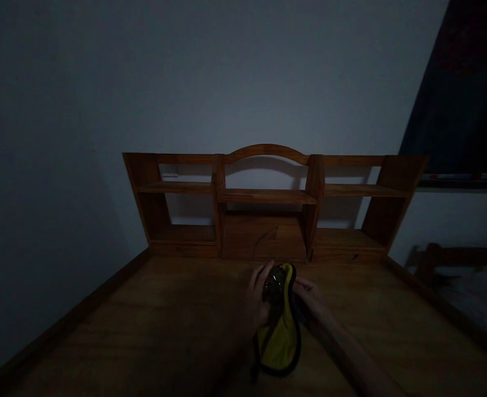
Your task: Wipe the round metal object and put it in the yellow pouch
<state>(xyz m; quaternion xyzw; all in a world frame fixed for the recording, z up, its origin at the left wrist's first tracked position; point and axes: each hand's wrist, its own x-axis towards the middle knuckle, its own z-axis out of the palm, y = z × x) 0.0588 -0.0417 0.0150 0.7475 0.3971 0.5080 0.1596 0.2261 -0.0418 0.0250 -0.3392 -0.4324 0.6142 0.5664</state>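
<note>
Just in front of the shelf's base, my left hand (258, 298) is closed around a dark, glossy object (273, 280). It looks rounded with bright reflections, but its kind is too dim to tell. A yellow-lined pouch with black edging (280, 344) hangs open beside and below it, its yellow inside facing me. My right hand (307, 291) pinches the pouch's upper right edge, with the fingertips partly behind the rim. The glossy object lies against the pouch's upper part; whether it is inside or only in front cannot be made out.
A wooden desktop (177, 309) with raised side edges spreads beneath my hands. Along its back stands a wooden shelf unit (266, 196) with several compartments, against a pale wall (243, 82). A dark board (466, 99) and a wooden frame (454, 255) are at the right.
</note>
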